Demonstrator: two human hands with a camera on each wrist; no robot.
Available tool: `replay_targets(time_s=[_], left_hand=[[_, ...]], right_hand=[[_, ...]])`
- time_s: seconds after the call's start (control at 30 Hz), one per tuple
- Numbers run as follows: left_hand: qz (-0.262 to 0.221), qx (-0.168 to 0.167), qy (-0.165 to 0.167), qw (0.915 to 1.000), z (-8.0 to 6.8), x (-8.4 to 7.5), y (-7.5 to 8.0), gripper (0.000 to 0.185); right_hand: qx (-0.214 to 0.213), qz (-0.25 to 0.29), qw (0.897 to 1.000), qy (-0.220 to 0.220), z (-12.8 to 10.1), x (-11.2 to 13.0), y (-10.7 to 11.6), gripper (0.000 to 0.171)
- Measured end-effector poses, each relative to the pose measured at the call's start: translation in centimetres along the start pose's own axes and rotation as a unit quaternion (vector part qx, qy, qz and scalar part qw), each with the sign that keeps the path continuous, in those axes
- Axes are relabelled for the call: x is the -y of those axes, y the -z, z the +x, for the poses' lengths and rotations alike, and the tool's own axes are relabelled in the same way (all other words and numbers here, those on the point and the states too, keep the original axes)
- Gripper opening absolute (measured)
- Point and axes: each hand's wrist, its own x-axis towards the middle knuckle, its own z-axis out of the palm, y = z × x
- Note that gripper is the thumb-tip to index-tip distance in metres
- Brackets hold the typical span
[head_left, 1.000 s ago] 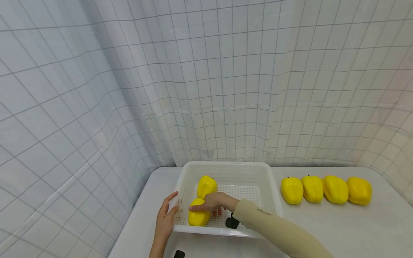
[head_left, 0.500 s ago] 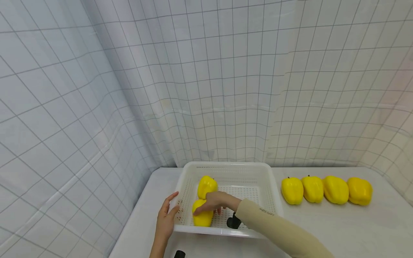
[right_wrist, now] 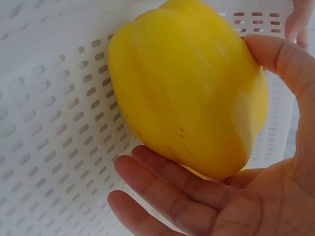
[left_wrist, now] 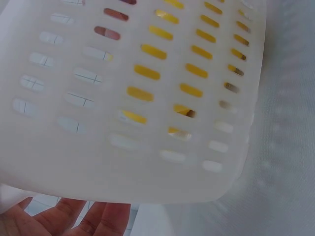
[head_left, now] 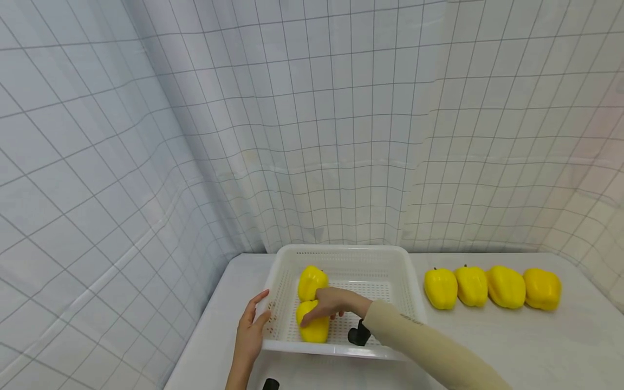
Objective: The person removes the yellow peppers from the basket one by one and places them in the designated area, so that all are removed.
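Observation:
My right hand (head_left: 336, 303) holds a yellow bell pepper (head_left: 313, 323) in the near left part of a white perforated basket (head_left: 341, 349). In the right wrist view, the thumb lies along one side of this pepper (right_wrist: 187, 93) and fingers (right_wrist: 167, 187) reach beneath it. A second yellow bell pepper (head_left: 312, 281) sits right behind it in the basket. My left hand (head_left: 251, 330) grips the basket's left rim. The left wrist view shows the slotted wall (left_wrist: 98, 152), yellow showing through its slots, and fingertips (left_wrist: 115, 216) at the rim; the thumb is mostly hidden there.
Several yellow bell peppers (head_left: 473, 286) stand in a row on the white table (head_left: 487, 346) right of the basket. A black object (head_left: 359, 333) shows below the right wrist. Gridded white curtains (head_left: 341, 135) hang behind and to the left.
My right hand has slid the bell pepper a short way to the right inside the basket. The left hand has stayed at the rim, and the rear pepper has hardly moved.

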Motion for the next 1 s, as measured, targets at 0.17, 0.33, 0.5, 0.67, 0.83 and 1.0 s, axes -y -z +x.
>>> replay_targets(time_s=[0.17, 0.33, 0.5, 0.67, 0.83, 1.0], left_hand=[[0.002, 0.002, 0.001, 1.0000, 0.0, 0.0, 0.0, 0.046], [0.012, 0.002, 0.005, 0.9999, 0.0, 0.0, 0.0, 0.046], [0.017, -0.002, 0.006, 0.9998, 0.1, 0.0, 0.0, 0.046], [0.009, -0.001, 0.005, 0.9999, 0.1, -0.1, -0.1, 0.046], [0.009, 0.000, 0.008, 0.9999, 0.0, -0.1, -0.1, 0.046], [0.005, -0.001, 0.010, 0.9999, 0.1, 0.0, -0.2, 0.046]], right_hand=[[-0.004, 0.013, 1.000, 0.012, -0.3, -0.3, 0.5, 0.044], [-0.011, 0.022, 1.000, 0.014, -0.7, -0.3, 1.1, 0.054], [-0.021, 0.051, 0.998, 0.028, -1.2, -0.3, 1.8, 0.063], [-0.032, 0.064, 0.996, 0.051, -1.3, -0.7, 2.2, 0.068], [-0.044, 0.087, 0.992, 0.079, -1.9, -0.9, 2.7, 0.070], [-0.059, 0.105, 0.988, 0.097, -2.4, -1.2, 3.2, 0.069]])
